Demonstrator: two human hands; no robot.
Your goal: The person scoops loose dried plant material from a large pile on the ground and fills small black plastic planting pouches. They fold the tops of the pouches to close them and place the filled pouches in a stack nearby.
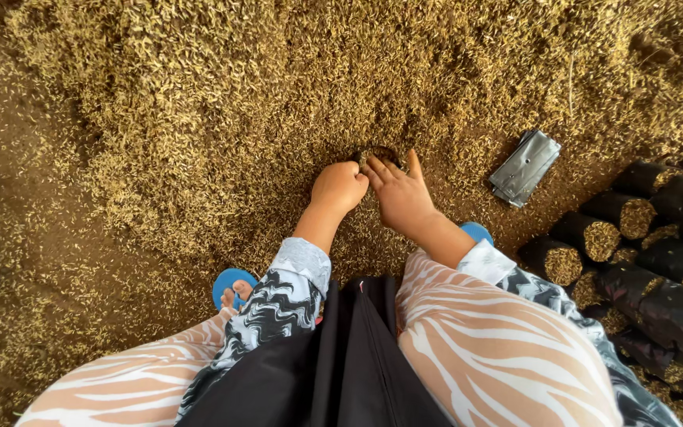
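Observation:
A small black bag [379,153], its open mouth full of husk, stands in a wide heap of golden rice husk [262,95] on the ground. My left hand [338,187] is curled into a fist against the bag's left rim and grips it. Against the right side of the bag rests my right hand [401,192], fingers spread and pressing on the husk at the mouth. Both forearms reach down from between my knees.
Several black bags packed with husk [642,237] lie stacked at the right. A flat bundle of empty grey-black bags [525,168] lies on the husk at the right of my hands. Blue sandals [233,286] show beside my striped trousers. Bare brown earth [9,205] at left.

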